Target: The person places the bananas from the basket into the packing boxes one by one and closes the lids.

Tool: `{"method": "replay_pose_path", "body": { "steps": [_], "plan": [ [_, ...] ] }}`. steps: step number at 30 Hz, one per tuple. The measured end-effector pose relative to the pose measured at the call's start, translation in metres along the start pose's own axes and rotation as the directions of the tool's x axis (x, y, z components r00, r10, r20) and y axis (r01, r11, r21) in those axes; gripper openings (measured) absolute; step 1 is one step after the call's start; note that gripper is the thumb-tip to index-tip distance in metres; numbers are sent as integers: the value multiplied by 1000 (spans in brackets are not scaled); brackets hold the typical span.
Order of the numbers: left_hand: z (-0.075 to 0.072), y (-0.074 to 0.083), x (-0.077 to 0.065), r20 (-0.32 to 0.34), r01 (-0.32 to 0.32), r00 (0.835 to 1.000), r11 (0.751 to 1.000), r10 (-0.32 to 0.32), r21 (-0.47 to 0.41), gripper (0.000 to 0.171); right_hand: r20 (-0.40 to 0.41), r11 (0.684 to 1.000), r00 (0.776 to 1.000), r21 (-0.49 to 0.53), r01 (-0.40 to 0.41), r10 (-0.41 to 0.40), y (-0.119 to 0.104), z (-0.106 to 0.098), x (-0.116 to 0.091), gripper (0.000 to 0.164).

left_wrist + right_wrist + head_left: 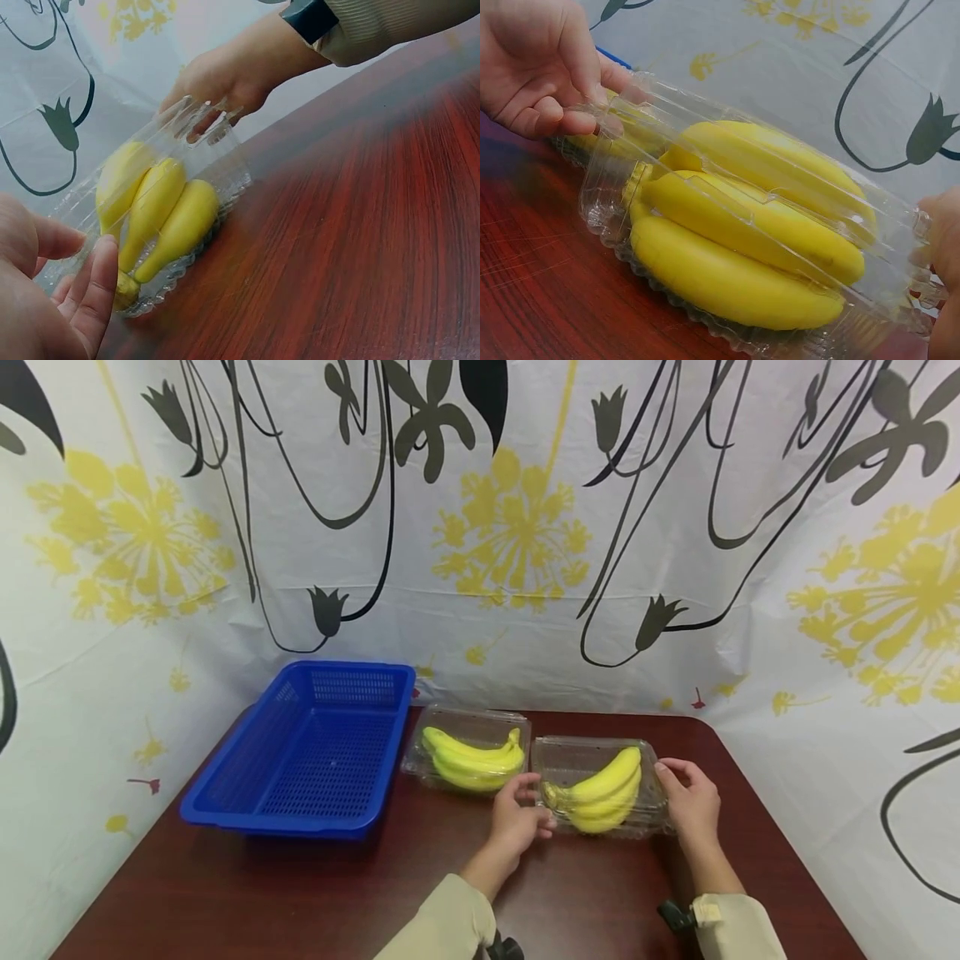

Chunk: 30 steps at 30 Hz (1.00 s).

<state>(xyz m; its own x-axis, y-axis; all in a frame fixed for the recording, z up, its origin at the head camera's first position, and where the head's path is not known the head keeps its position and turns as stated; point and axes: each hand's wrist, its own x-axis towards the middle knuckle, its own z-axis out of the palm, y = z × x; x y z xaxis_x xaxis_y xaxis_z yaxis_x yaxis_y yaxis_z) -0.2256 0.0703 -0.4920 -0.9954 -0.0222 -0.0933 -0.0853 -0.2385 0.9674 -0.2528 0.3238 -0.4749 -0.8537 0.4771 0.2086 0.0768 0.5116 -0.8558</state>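
Note:
A clear plastic clamshell box (555,760) with a bunch of yellow bananas (607,789) inside rests on the table in front of me. My left hand (517,818) pinches its left end between thumb and fingers, seen closer in the right wrist view. At the opposite end, my right hand (693,802) grips the edge, thumb on top. The lid (742,199) lies over the bananas, which show through it. Just left of this box sits a second clear clamshell box (420,768), also holding bananas (476,760).
A blue plastic basket (202,806) with slotted walls stands at the left of the dark red wooden table (585,893). Behind the table hangs a white cloth (510,652) printed with flowers. The table's right edge runs just beyond my right arm.

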Motion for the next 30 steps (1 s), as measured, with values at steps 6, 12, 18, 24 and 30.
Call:
{"method": "replay_pose_path", "body": {
  "steps": [6, 12, 18, 24, 30],
  "plan": [
    [4, 0, 0, -32, -9, 999, 1000, 9, 2, 56, -104, 1000, 995, 12, 2, 0, 2, 4, 0, 41],
    [9, 0, -1, -66, -11, 998, 1000, 11, -5, 56, -234, 999, 972, 24, 34, -28, 5, 9, -1, 44],
    [10, -1, 0, -78, -15, 997, 1000, 13, -24, 55, -180, 998, 983, 46, 36, -27, 9, 9, -9, 36],
    [10, -1, 1, -87, -27, 996, 999, 25, -28, 58, 53, 993, 998, 116, -24, 18, 13, 2, -21, 41],
    [11, -1, 2, -100, -25, 995, 999, 23, -21, 59, 153, 996, 988, 94, 3, -17, 16, -2, -27, 40]
  ]
}}
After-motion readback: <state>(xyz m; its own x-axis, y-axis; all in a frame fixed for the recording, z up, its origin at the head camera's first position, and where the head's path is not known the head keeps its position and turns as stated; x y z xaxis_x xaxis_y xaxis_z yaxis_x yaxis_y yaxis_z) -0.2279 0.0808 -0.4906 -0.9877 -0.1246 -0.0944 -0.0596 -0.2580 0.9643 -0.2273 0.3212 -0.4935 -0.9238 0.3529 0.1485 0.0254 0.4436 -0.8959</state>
